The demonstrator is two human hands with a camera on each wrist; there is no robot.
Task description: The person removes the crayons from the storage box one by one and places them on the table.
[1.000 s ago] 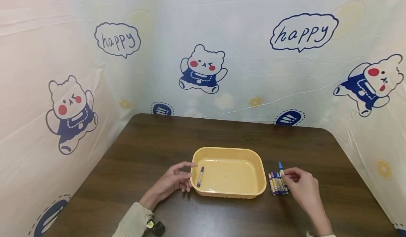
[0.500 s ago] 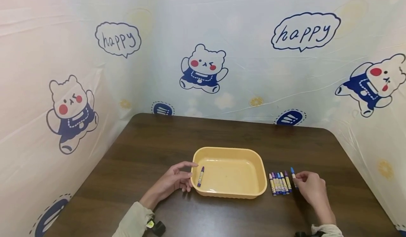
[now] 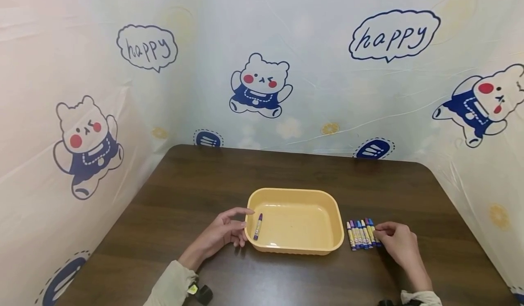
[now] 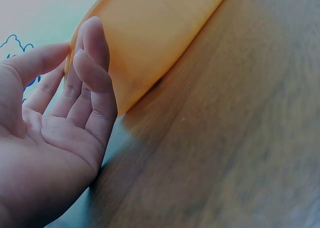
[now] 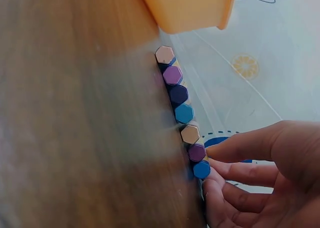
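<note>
A yellow plastic tray point(image 3: 294, 228) sits mid-table, with one purple-tipped crayon point(image 3: 258, 227) inside by its left wall. My left hand point(image 3: 221, 233) holds the tray's left rim, index finger over the edge and thumb outside; in the left wrist view its other fingers lie against the outer wall. Right of the tray, several crayons point(image 3: 357, 235) lie side by side in a row. With thumb and fingers, my right hand point(image 3: 399, 244) pinches the blue crayon point(image 5: 201, 169) at the row's right end, against a purple crayon point(image 5: 197, 152). Coloured hexagonal ends show in the right wrist view.
The dark brown wooden table point(image 3: 196, 178) has rounded far corners. Behind and beside it hangs a pale curtain point(image 3: 311, 87) printed with bears and "happy" bubbles. A small black device point(image 3: 203, 294) is strapped at the left wrist.
My right hand first carried the blue crayon rightward past the row, then back left and against its right end. My left hand has stayed at the tray's rim.
</note>
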